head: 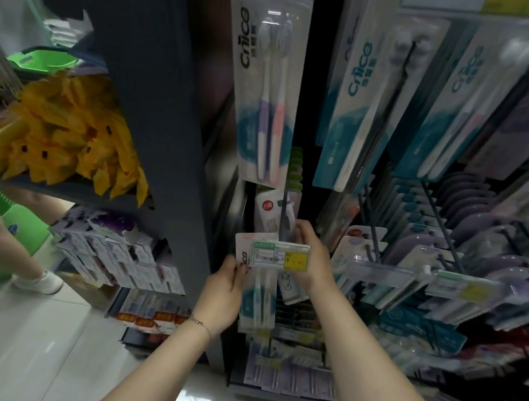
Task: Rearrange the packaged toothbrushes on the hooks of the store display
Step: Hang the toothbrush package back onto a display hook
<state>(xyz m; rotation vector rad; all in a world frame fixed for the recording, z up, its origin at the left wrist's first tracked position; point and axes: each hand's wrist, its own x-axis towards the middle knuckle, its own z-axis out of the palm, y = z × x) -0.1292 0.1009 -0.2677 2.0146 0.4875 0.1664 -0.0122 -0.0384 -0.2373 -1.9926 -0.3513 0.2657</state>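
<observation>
Both hands, left hand [224,292] and right hand [311,259], grip a toothbrush pack [257,300] above glossy floor tiles [26,336].

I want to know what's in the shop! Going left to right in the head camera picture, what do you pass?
Yellow packets → dark shelf panel → left hand → price tag on the hook → right hand → purple packs on hooks.

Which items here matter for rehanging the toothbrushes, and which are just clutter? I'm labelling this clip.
Part of the job:
left hand
right hand
toothbrush pack held by both hands
hook with price tag
hanging toothbrush packs

Just around:
yellow packets
boxed goods
green bin
</observation>
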